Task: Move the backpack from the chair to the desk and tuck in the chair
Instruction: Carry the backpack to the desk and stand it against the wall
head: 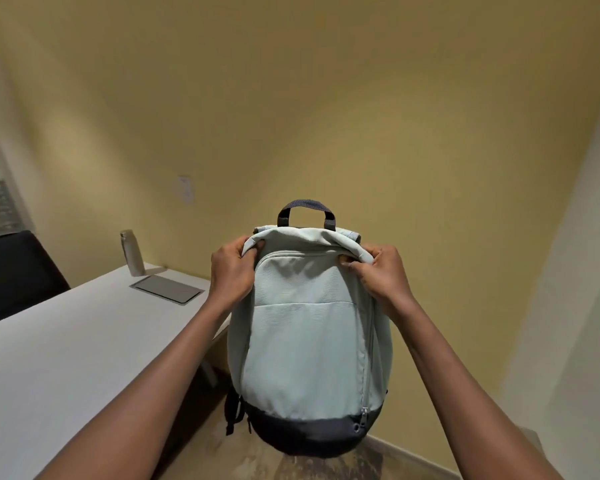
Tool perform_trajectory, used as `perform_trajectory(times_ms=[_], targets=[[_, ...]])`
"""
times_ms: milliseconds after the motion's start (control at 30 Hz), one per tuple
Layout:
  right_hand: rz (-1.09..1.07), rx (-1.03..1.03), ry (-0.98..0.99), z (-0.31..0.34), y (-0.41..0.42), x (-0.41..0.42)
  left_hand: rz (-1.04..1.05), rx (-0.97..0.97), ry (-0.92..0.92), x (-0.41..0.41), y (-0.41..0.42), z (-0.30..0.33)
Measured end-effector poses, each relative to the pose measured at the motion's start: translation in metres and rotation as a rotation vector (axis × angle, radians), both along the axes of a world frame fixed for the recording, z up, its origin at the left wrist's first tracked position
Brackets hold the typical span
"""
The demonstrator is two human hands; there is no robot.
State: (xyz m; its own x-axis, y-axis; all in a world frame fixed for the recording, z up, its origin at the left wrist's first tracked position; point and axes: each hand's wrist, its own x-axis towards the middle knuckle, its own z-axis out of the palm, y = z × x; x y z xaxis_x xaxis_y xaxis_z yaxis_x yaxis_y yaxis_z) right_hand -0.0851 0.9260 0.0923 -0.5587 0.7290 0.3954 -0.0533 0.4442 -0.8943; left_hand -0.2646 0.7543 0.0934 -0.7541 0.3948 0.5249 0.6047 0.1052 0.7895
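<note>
A pale green backpack (pixel 309 341) with a dark base and a dark top handle hangs upright in the air in front of me, over the floor to the right of the white desk (pixel 66 358). My left hand (pixel 232 271) pinches its top left corner. My right hand (pixel 381 271) pinches its top right corner. The pack's front pocket faces me and dark straps dangle at its lower left. A black chair (pixel 14 275) stands at the far left behind the desk; I see only part of it.
On the desk's far end stand a metal bottle (pixel 132 252) and a grey flush panel (pixel 167 289). A yellow wall with an outlet plate (pixel 186 192) rises behind. A white wall closes the right side. Patterned floor shows below the pack.
</note>
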Motion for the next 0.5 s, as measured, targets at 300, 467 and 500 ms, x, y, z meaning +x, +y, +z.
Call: perform_trajectory(times_ms=[300, 467, 500], targets=[[0.121, 0.099, -0.128, -0.005, 0.091, -0.119, 0.191, -0.014, -0.025, -0.100, 0.062, -0.016], [0.165, 0.137, -0.195, -0.013, 0.120, -0.191, 0.311, -0.005, -0.092, -0.147, 0.087, -0.025], [0.167, 0.132, -0.203, -0.015, 0.125, -0.206, 0.337, -0.011, -0.093, -0.159, 0.092, -0.027]])
